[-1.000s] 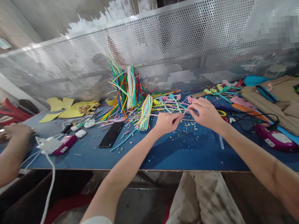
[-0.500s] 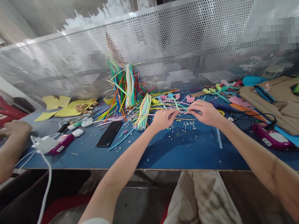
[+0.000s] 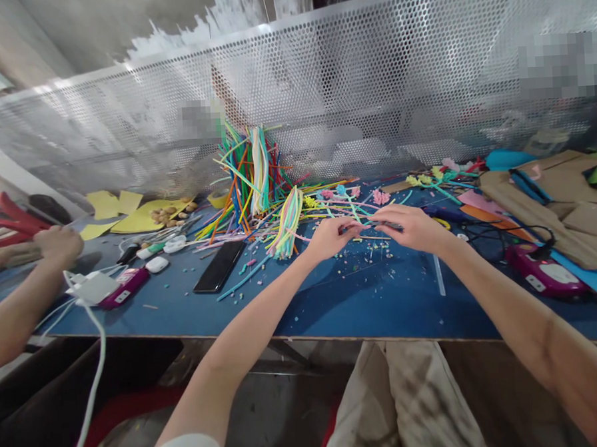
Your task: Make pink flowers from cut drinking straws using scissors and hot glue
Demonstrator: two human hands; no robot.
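Above the blue table my left hand [image 3: 330, 238] and my right hand [image 3: 409, 227] meet almost fingertip to fingertip. Both are pinched on a thin pipe cleaner [image 3: 367, 224], pinkish where it shows between them; the fingers cover most of it. Just behind my hands lie fluffy pipe-cleaner pieces, among them a pink one [image 3: 380, 196] and a yellow one [image 3: 309, 201]. A bundle of pastel pipe cleaners [image 3: 287, 225] rests to the left of my left hand. Small coloured clippings [image 3: 375, 251] are scattered on the table beneath my fingers.
A large upright bunch of pipe cleaners [image 3: 260, 172] stands against the perforated metal screen [image 3: 371, 79]. Left are a black phone [image 3: 219, 268], a purple power strip [image 3: 125, 288] and a co-worker's hand [image 3: 58, 246] near red scissors [image 3: 14, 218]. Cardboard [image 3: 543, 211] and another purple power strip [image 3: 548, 270] lie right.
My fingertips have shifted slightly, the right hand's fingers now straighter and a little further left. At the far left, the co-worker's hand has moved right and up.
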